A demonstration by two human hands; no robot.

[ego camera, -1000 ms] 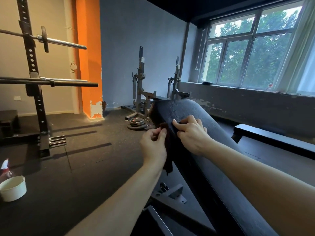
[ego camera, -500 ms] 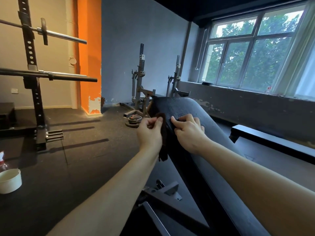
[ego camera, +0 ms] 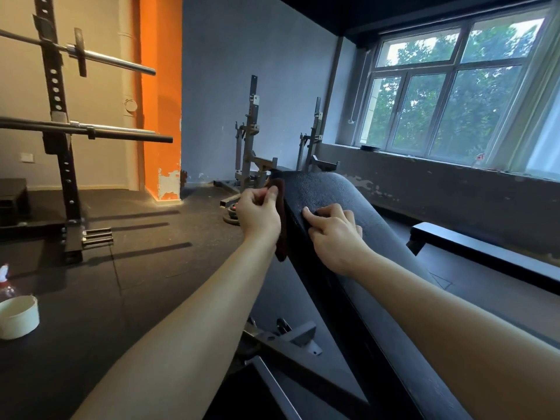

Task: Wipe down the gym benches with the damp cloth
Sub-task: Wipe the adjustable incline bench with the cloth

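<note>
The left grip (ego camera: 257, 215) hides most of the dark cloth (ego camera: 281, 248); whether the right grip (ego camera: 333, 237) pinches it is unclear. The lower-left frame edge cuts the spray bottle (ego camera: 4, 283) and white cup (ego camera: 18, 316); the bench (ego camera: 333, 192) runs off the bottom.

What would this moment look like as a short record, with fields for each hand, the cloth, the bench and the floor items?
left hand: pinches the cloth at the left edge of the bench pad
right hand: rests on the bench pad, fingers curled; unclear if it holds cloth
cloth: dark brown, hanging down the pad's left side
bench pad: inclined, black, textured
floor, far left: white cup, spray bottle behind it
</note>
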